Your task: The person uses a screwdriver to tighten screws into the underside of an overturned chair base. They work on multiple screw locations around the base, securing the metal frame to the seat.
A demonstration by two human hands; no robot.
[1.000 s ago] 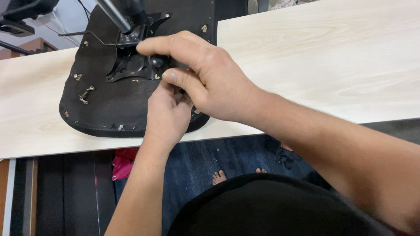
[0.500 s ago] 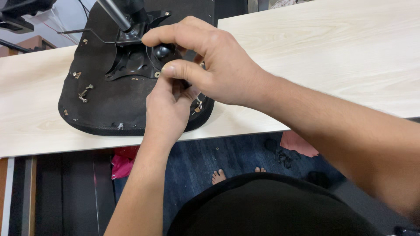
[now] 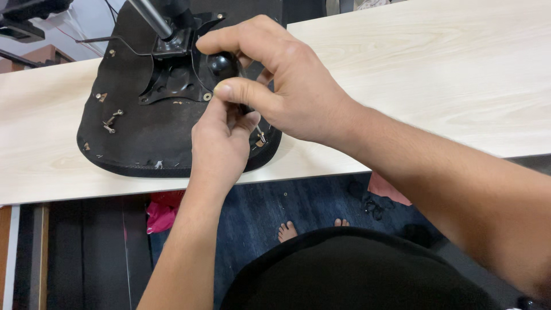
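Note:
An upturned black chair seat lies on a pale wooden table, its metal mounting plate and a grey steel post facing up. My right hand reaches over the plate, thumb and fingers curled around a round black knob. Just below it, my left hand has its fingertips pinched together against the right thumb, on something too small and hidden to tell. Loose screws stick out of the seat's left side.
The seat overhangs the table's near edge. Under the table there are a dark blue floor mat, a pink cloth and my bare toes. Dark equipment stands at the far left.
My right hand has lifted and shifted slightly, so the black knob now shows under its fingers. The left hand's fingertips have come up against the right thumb. The seat has stayed put.

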